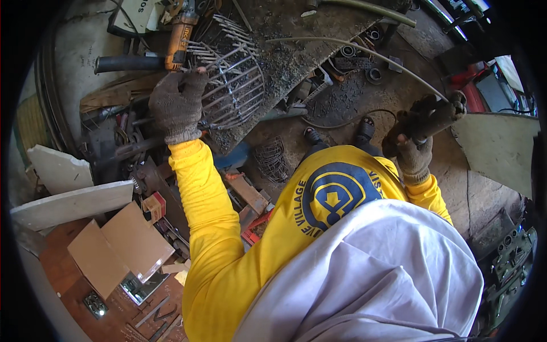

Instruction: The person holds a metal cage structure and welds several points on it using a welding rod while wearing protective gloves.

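My left hand [178, 105], in a brown knit glove with a bare fingertip showing, is closed at the left edge of a rounded metal grille [236, 101] of welded bars; its grip is partly hidden. Just beyond the knuckles lies an orange angle grinder [180, 43]. Out to the right, my gloved right hand [415, 157] wraps round a dark, worn tool that looks like a welding electrode holder [436, 121]. From its jaws a long, thin, pale welding rod [364, 50] reaches left over the workbench, its tip above the bench beyond the grille.
The grimy workbench [302, 62] is strewn with dark grit. Short metal bars [233, 31] lie beyond the grille. Metal rings [373, 76] and scraps sit on the floor past its edge. An open cardboard box [122, 245] stands lower left, a pale board [498, 145] at right.
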